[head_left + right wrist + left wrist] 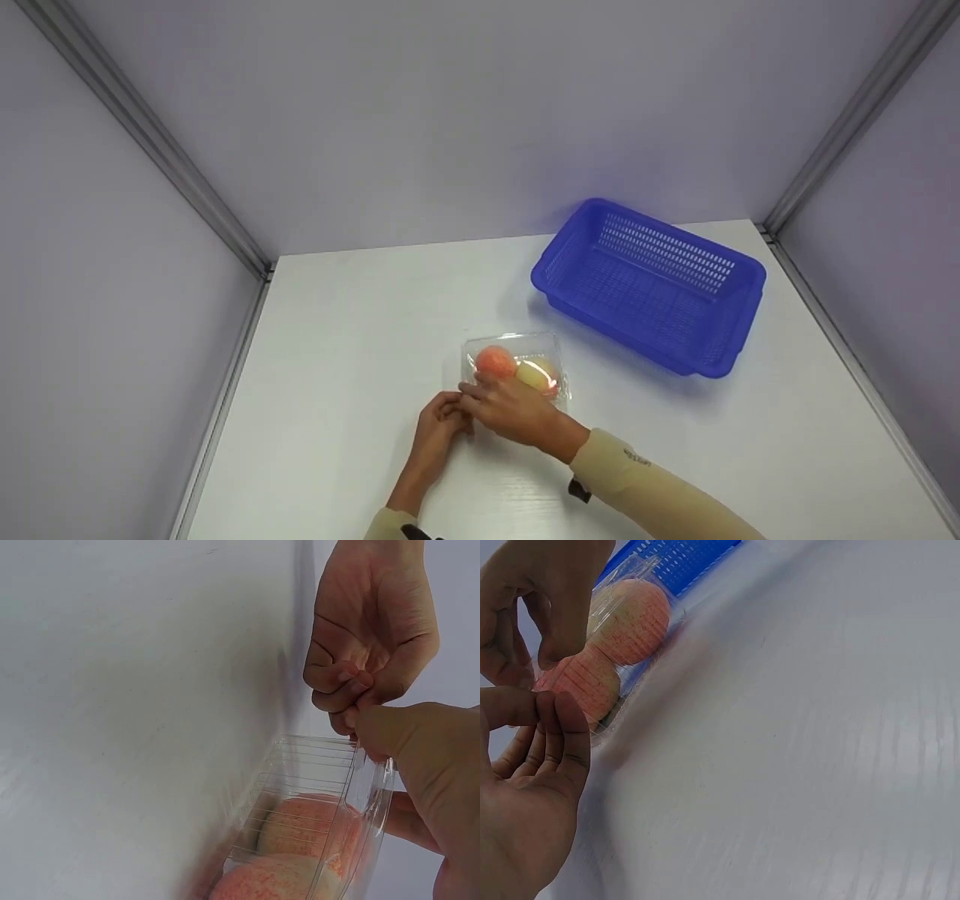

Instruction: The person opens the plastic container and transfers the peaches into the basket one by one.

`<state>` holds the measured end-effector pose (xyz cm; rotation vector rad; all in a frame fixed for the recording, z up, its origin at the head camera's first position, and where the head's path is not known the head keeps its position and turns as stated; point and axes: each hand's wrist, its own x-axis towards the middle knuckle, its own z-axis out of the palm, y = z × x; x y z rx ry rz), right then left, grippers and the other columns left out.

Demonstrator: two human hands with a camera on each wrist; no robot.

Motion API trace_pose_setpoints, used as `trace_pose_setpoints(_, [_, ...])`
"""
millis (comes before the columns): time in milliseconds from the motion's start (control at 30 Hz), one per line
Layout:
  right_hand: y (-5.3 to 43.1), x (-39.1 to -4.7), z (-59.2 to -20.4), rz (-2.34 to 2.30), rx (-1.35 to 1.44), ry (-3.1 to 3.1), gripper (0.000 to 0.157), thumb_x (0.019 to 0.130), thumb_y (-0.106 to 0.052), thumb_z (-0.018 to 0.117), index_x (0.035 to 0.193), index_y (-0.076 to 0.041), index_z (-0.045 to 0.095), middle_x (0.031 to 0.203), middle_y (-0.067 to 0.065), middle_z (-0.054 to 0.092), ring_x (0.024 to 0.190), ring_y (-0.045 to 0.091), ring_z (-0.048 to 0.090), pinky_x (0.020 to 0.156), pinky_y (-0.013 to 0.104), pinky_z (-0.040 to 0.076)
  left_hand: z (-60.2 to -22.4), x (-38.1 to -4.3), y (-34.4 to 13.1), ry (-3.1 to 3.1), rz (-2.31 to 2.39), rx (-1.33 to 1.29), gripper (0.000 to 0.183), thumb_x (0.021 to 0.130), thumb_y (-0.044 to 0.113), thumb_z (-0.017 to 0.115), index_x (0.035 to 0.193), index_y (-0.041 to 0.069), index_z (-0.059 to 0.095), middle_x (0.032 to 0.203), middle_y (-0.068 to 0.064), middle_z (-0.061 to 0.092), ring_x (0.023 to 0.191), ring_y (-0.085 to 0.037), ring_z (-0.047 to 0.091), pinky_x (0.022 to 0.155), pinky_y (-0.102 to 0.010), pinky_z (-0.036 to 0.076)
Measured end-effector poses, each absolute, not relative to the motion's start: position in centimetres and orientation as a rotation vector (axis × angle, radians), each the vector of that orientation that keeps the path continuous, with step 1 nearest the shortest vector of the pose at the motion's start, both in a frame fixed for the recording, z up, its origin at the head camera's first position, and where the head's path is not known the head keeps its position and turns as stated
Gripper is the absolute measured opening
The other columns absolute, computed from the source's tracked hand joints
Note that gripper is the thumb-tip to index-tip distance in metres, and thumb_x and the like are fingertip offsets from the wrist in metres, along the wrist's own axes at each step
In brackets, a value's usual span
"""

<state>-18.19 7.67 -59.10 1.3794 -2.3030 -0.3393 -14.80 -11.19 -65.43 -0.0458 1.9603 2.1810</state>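
A clear plastic clamshell box (pixel 546 346) sits on the table, holding round red-and-yellow fruits that look like peaches (pixel 495 361). At its near left corner my left hand (pixel 439 431) pinches the rim between thumb and fingers. My right hand (pixel 514 411) reaches across the near side of the box, its thumb and fingers gripping the edge at that same corner. In the right wrist view the two hands' fingertips meet at the box's ribbed end wall (pixel 307 761). Part of the fruit is hidden behind my right hand.
An empty blue plastic basket (pixel 652 225) with slotted walls stands behind and to the right of the box, close to the back wall (pixel 420 135). Light grey panels with metal corner rails enclose the white table (pixel 337 337) at left, back and right.
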Motion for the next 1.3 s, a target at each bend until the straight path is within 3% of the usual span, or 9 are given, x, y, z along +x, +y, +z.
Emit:
trace_pose_setpoints(133, [7.6,-18.1,-59.1,-0.282,1.362,-2.304,0.031,0.092,-0.02,0.079,0.121,-0.017,0.07,0.126,-0.004,0.074,0.115,0.018,0.069,0.088,0.026,0.06,-65.5,-14.7,-11.2,1.96,2.163,-0.038,0.027,0.1,0.004,0.061,0.126,-0.003,0.06,0.11,-0.007,0.075,0.093,-0.019,0.067,0.077,-0.028,0.059])
trace_pose_setpoints(333, [7.7,-18.0,-58.9,-0.178,1.305,-2.317,0.037,0.088,-0.026,0.087,0.119,-0.016,0.068,0.129,-0.004,0.073,0.118,0.019,0.07,0.073,0.026,0.062,-65.4,-14.9,-11.2,1.948,2.144,-0.057,0.027,0.1,0.005,0.061,0.126,-0.002,0.06,0.105,-0.005,0.072,0.087,-0.02,0.065,0.073,-0.03,0.059])
trace_pose_setpoints(533, [7.6,-18.1,-59.4,-0.038,1.299,-2.313,0.029,0.087,-0.016,0.084,0.113,-0.017,0.072,0.13,-0.004,0.072,0.119,0.021,0.07,0.088,0.031,0.062,-65.0,-15.1,-11.2,1.989,2.091,-0.055,0.029,0.1,0.006,0.06,0.128,-0.002,0.056,0.11,-0.009,0.07,0.089,-0.02,0.064,0.076,-0.031,0.059])
trace_pose_setpoints(600, [7.6,-18.1,-59.6,-0.038,1.294,-2.318,0.029,0.087,-0.017,0.084,0.113,-0.018,0.072,0.129,-0.004,0.07,0.119,0.019,0.068,0.087,0.03,0.061,-64.8,-15.1,-11.1,2.05,2.057,-0.049,0.033,0.098,0.006,0.06,0.13,0.0,0.055,0.114,-0.012,0.067,0.091,-0.021,0.065,0.077,-0.031,0.06])
trace_pose_setpoints(700, [7.6,-18.2,-59.7,-0.039,1.3,-2.315,0.025,0.088,-0.02,0.084,0.109,-0.018,0.071,0.125,-0.002,0.067,0.116,0.017,0.066,0.085,0.028,0.06,-64.4,-15.1,-11.0,2.29,1.932,0.035,0.044,0.097,0.008,0.066,0.137,0.003,0.05,0.126,-0.013,0.061,0.1,-0.019,0.065,0.082,-0.03,0.06])
trace_pose_setpoints(800, [7.7,-18.2,-59.8,-0.028,1.313,-2.295,0.021,0.089,-0.018,0.081,0.106,-0.016,0.069,0.121,-0.001,0.066,0.112,0.017,0.065,0.086,0.027,0.059,-64.0,-15.2,-11.1,2.65,1.696,0.238,0.059,0.093,0.007,0.076,0.145,0.009,0.048,0.141,-0.01,0.052,0.121,-0.02,0.06,0.094,-0.035,0.059])
trace_pose_setpoints(967, [8.0,-18.3,-59.7,-0.018,1.303,-2.256,0.023,0.089,-0.013,0.079,0.107,-0.012,0.065,0.118,0.001,0.066,0.112,0.016,0.066,0.091,0.025,0.059,-63.4,-15.8,-11.6,2.997,1.328,0.67,0.074,0.087,0.003,0.084,0.152,0.015,0.051,0.161,-0.004,0.049,0.15,-0.028,0.047,0.119,-0.049,0.046])
trace_pose_setpoints(1100, [8.2,-18.2,-59.8,-0.006,1.297,-2.232,0.024,0.09,-0.014,0.079,0.107,-0.01,0.063,0.118,0.002,0.066,0.112,0.015,0.066,0.095,0.023,0.058,-63.2,-16.0,-12.0,3.015,1.229,0.795,0.076,0.087,0.005,0.087,0.154,0.017,0.052,0.162,-0.002,0.052,0.152,-0.028,0.048,0.123,-0.048,0.042])
trace_pose_setpoints(1300, [8.8,-18.0,-60.2,0.137,1.298,-2.213,0.02,0.091,-0.012,0.081,0.101,-0.01,0.064,0.118,0.002,0.066,0.108,0.015,0.068,0.093,0.023,0.059,-63.0,-16.0,-12.3,2.985,1.272,0.799,0.064,0.089,0.006,0.085,0.147,0.019,0.06,0.158,-0.002,0.057,0.15,-0.027,0.051,0.121,-0.044,0.044])
